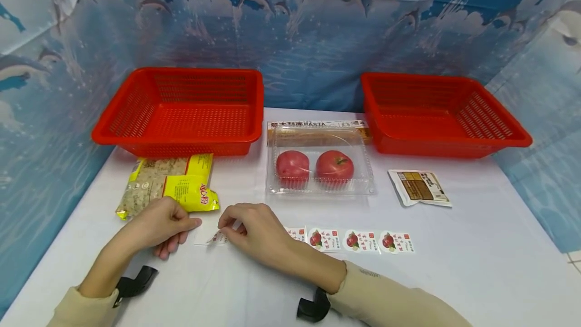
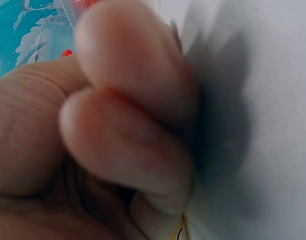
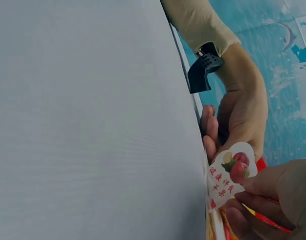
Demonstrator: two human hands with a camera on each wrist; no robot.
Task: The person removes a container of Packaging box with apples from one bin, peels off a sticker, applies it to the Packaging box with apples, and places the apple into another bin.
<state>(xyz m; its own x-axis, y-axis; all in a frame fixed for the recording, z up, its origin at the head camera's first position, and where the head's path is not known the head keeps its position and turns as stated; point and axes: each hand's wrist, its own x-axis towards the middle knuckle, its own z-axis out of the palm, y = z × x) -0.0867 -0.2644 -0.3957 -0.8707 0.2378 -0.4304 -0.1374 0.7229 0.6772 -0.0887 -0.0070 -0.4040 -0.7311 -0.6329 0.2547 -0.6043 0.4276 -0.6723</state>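
White tabletop (image 1: 454,276), lower centre of the frame: left hand (image 1: 156,226) pinches the backing strip (image 1: 201,238) steady, right hand (image 1: 254,231) pinches a tomato sticker (image 3: 233,170), lifting it clear.

left hand (image 1: 159,223) rests low with fingers curled; right hand (image 1: 251,228) beside it, fingertips pinched together

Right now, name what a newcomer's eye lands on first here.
Two red baskets stand at the back of the white table, a clear box of two tomatoes between them. Up front, the left hand and right hand pinch a tomato sticker at the end of a sticker strip.
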